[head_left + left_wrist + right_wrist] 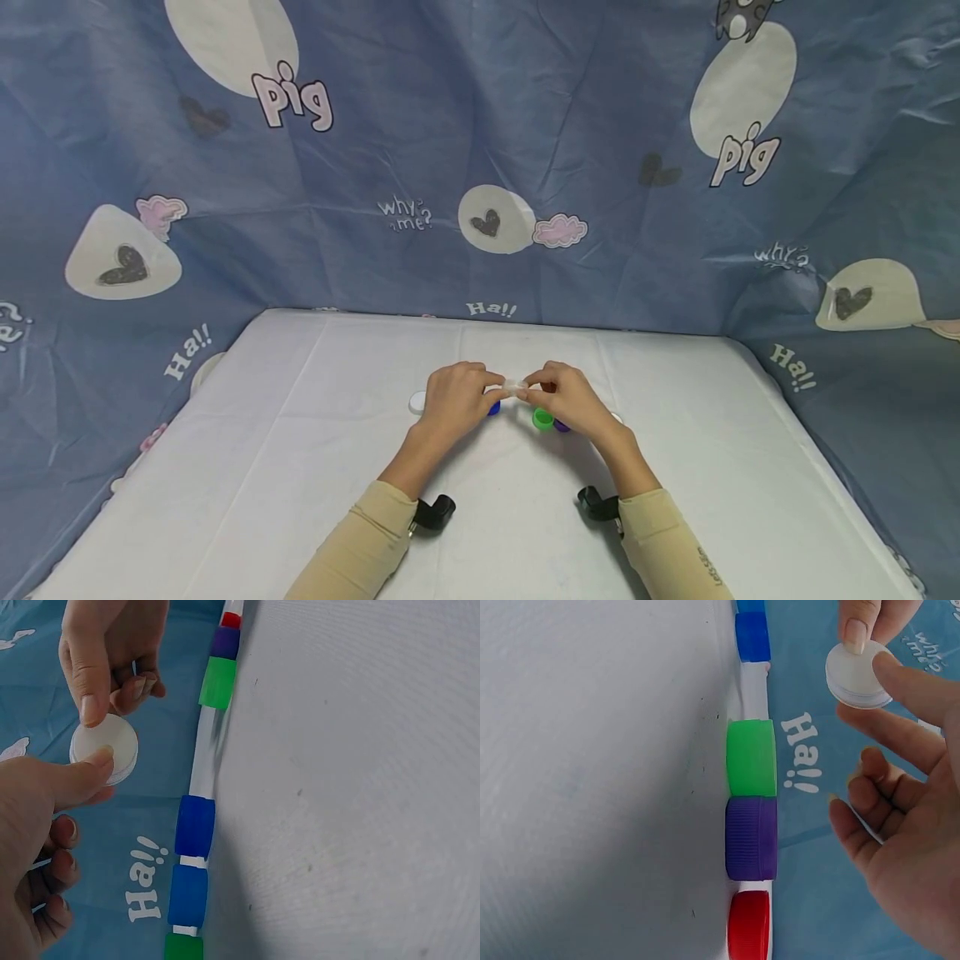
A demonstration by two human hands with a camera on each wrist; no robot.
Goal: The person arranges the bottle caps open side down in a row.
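A round white bottle cap (105,735) is held up above the table between both hands. The left hand (456,400) pinches one side of it, thumb on the flat face. From the opposite side the right hand (564,400) pinches its edge between thumb and index finger, while its other fingers curl loosely beneath. Below the hands, a row of coloured bottle caps lies on the cloth. A green cap (751,757) touches a purple cap (751,838), with a red cap (748,926) beside them. Two blue caps (195,827) (188,895) and another green cap (184,947) lie toward the left.
A white cap (417,403) lies just left of the left hand. White cloth (495,517) covers the table, and a blue printed curtain (420,150) hangs behind its far edge. Black wrist-camera mounts (435,512) stick out inward from both sleeves.
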